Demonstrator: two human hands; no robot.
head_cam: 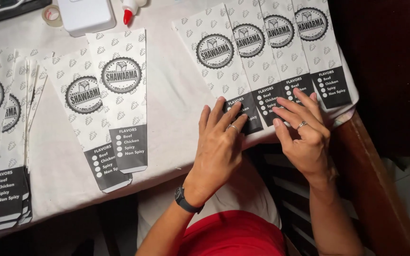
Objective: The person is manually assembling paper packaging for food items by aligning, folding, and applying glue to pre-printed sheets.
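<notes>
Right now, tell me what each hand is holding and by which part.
Nothing is gripped. The left hand and right hand lie flat, fingertips pressing the dark bottom ends of the fanned paper bags.

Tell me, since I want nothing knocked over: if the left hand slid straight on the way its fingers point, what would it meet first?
The left hand already rests on the leftmost bag of the fanned row; sliding on, it would run up that bag, probably onto the next bag. Nothing upright seems to stand in that line.

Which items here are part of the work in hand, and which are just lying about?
In hand:
- fanned row of four paper sleeves, under the left hand and right hand
- pair of sleeves
- stack of sleeves

Lying about:
- glue bottle
- tape roll
- white box
- wooden chair
</notes>
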